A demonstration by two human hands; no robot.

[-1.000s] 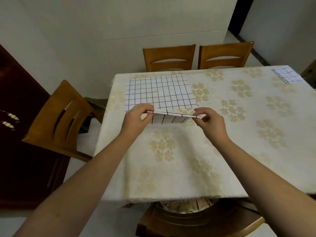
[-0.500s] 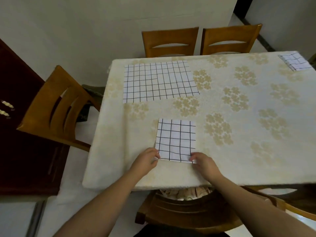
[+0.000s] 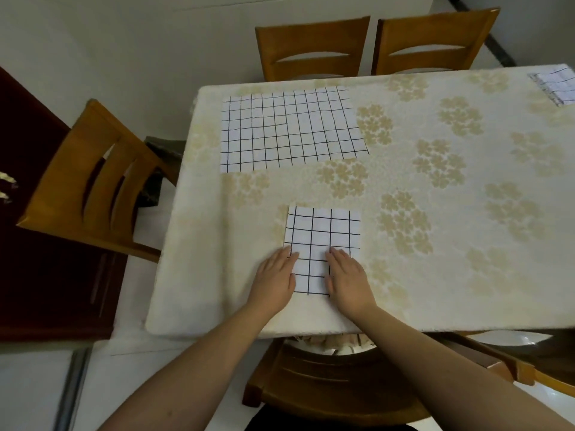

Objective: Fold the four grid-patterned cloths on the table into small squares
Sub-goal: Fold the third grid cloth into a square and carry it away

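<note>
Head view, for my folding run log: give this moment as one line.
step: flattening folded cloth | left hand: flat on its left edge | right hand: flat on it | unfolded cloth: far left | table

- A table [image 3: 435, 306], draped in a cream covering with a pale gold flower print, fills the middle of the room.
- Two wooden chairs [image 3: 312, 46] [image 3: 435, 38] stand side by side at its far edge, backs against the table.
- A third chair [image 3: 90, 188] sits angled at the left end.
- A fourth chair [image 3: 326, 387] is tucked under the near edge.
- Dark wood furniture [image 3: 37, 259] lines the left wall.
</note>
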